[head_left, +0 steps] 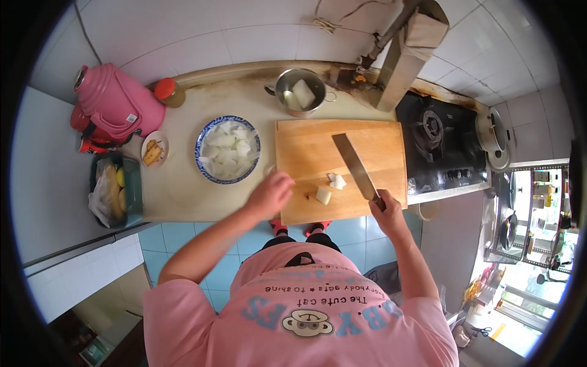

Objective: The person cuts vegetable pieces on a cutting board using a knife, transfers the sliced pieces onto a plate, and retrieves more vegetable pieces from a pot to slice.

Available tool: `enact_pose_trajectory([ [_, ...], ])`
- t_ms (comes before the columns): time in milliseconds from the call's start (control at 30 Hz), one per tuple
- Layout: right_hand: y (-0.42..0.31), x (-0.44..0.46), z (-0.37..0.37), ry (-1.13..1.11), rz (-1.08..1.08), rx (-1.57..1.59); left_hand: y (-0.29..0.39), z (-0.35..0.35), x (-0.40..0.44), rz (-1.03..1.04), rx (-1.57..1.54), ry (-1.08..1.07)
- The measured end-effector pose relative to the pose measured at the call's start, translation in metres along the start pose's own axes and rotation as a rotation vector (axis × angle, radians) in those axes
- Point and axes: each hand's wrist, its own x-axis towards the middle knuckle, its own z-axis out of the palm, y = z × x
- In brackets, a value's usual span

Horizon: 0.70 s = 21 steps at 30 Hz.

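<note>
My right hand (387,211) is wrapped round the dark handle of a kitchen knife with a broad blade (354,160). The blade slants up and left over the wooden cutting board (299,140). My left hand (273,194) is over the board's left edge, its fingers curled and smeared by motion; whether anything is in them cannot be made out. On the board lie a few small white pieces (336,181) and a pale chunk (323,196). Left of the board stands a blue-rimmed bowl (197,153) full of white translucent chunks (227,150).
Behind the board stands a metal pot (282,85) with large white pieces inside. A black gas stove (452,147) is at the right. To the left are a pink thermos (119,101), a red-lidded jar (169,93), a small plate (160,136) with food and a green basket (133,189).
</note>
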Motion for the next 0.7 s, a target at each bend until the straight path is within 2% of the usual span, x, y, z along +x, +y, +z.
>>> enact_pose_trajectory([
  [67,0.015,-0.011,-0.003,-0.047,-0.008,-0.014,0.020,0.046,-0.006,0.094,-0.013,-0.009],
  [267,0.012,-0.021,-0.018,-0.168,-0.079,-0.106,0.048,0.122,-0.002,0.069,0.006,0.061],
  [433,0.010,-0.021,-0.021,-0.283,-0.202,-0.220,0.045,0.141,0.004,0.034,0.095,0.103],
  [500,0.016,-0.021,-0.020,-0.283,-0.238,-0.239,0.043,0.144,0.007,-0.012,0.133,0.039],
  [700,0.023,-0.019,-0.018,-0.307,-0.306,-0.328,0.040,0.149,0.006,0.026,0.218,0.075],
])
